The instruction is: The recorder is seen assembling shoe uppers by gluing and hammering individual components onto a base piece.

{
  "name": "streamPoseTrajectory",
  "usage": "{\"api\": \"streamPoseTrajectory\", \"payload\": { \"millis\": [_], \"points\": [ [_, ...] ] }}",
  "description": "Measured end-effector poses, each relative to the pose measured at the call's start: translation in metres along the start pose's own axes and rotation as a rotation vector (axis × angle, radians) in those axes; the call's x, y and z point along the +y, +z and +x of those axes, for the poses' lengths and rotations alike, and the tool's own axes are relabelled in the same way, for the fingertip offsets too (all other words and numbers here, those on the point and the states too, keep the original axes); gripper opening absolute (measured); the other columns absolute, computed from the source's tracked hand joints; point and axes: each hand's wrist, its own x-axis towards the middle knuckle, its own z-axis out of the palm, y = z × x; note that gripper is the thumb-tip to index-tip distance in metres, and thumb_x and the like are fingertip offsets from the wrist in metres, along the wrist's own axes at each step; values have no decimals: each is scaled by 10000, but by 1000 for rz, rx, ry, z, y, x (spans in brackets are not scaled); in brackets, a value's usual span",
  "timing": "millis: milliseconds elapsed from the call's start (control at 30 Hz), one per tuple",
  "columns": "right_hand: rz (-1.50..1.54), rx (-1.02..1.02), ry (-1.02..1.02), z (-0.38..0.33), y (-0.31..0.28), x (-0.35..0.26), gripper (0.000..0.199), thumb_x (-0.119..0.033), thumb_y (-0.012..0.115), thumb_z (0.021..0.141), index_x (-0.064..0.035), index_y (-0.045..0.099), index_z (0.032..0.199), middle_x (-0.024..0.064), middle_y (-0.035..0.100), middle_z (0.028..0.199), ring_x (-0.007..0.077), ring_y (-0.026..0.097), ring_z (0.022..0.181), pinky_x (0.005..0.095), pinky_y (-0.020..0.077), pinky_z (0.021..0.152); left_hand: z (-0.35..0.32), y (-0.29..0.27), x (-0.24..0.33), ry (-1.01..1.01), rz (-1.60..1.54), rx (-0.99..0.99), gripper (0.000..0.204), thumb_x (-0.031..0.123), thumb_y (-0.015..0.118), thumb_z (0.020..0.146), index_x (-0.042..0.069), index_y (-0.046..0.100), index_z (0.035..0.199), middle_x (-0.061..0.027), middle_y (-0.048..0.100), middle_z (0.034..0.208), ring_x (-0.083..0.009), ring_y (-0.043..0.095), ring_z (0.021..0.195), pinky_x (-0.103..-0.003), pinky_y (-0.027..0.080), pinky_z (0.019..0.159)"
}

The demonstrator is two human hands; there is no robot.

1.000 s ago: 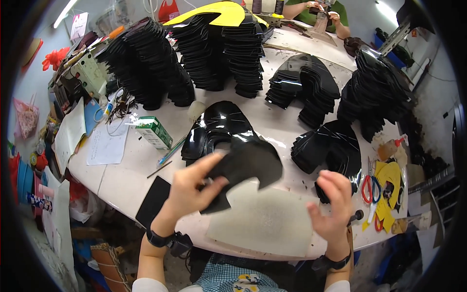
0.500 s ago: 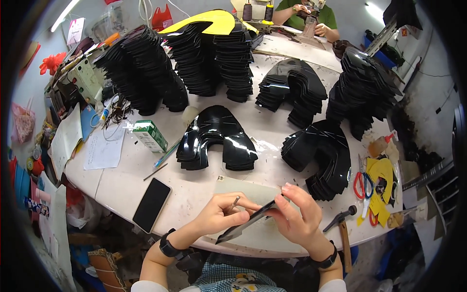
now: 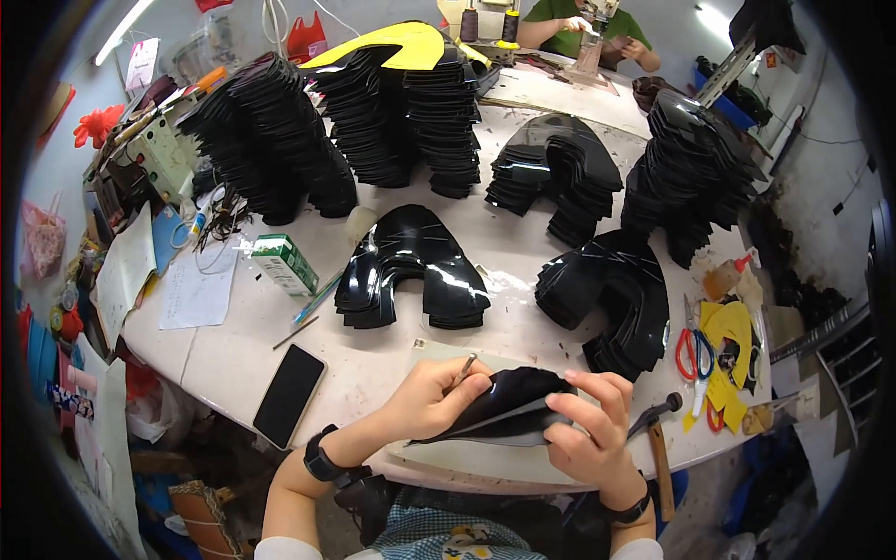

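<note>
Both hands hold a glossy black shoe-upper piece (image 3: 509,392) with a grey underside over the pale board (image 3: 431,351) at the table's front. My left hand (image 3: 439,397) is closed on its left end, and a thin metal pen-like rod (image 3: 465,368) sticks up between those fingers. At the piece's right end, my right hand (image 3: 597,429) pinches the edge between thumb and fingers. Just beyond my hands are two stacks of similar U-shaped black pieces, one in the middle (image 3: 411,257) and one to the right (image 3: 644,280).
Taller black stacks (image 3: 266,131) stand at the back, one topped by a yellow sheet (image 3: 401,45). A phone (image 3: 290,396) and a green box (image 3: 285,263) lie left. A hammer (image 3: 660,457), scissors (image 3: 695,355) and yellow scraps (image 3: 731,336) lie right. Another person (image 3: 597,33) works across the table.
The black piece has turned from edge-on to a flatter, slightly spread pose showing its dark face and grey underside. My left hand has risen slightly; my right hand has moved slightly lower.
</note>
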Motion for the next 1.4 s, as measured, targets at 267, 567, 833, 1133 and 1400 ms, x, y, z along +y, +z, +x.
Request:
{"api": "streamPoseTrajectory", "payload": {
  "millis": [267,567,833,1133,1400],
  "points": [
    [598,-28,61,-25,-48,0,176,-78,671,596,-86,517,681,66,499,753,278,622,723,376,531,649,55,-42,-20,-94,183,205,307,258,501,911,13,525,728,43,417,565,-40,366,554,-237,334,480],
    [967,-109,-2,-44,-80,13,219,-61,732,640,-17,517,645,94,452,691,324,636,623,354,538,496,83,-182,-89,-137,1072,596,186,155,607,775,16,652,889,-152,635,760,-317,618,715,-380,480,674],
    [634,-157,241,-26,-35,-17,111,-17,660,583,-37,593,669,64,516,668,291,626,597,301,512,506,14,-33,-20,80,180,-274,276,232,677,752,87,650,985,-35,658,888,-121,591,685,-256,446,561],
    [520,-135,88,-10,-37,-30,84,-50,677,612,-79,613,659,83,602,830,327,600,823,381,485,689,-43,-2,15,-140,-54,-413,231,148,587,844,13,591,1031,-73,607,692,-126,575,580,-253,430,505],
    [1049,222,391,-67,-58,12,185,-123,605,834,-25,450,814,152,547,583,250,593,490,297,516,458,-40,-50,-64,-237,442,-168,122,52,561,785,17,564,902,-174,557,640,-310,563,573,-338,425,525]
  ]
}}
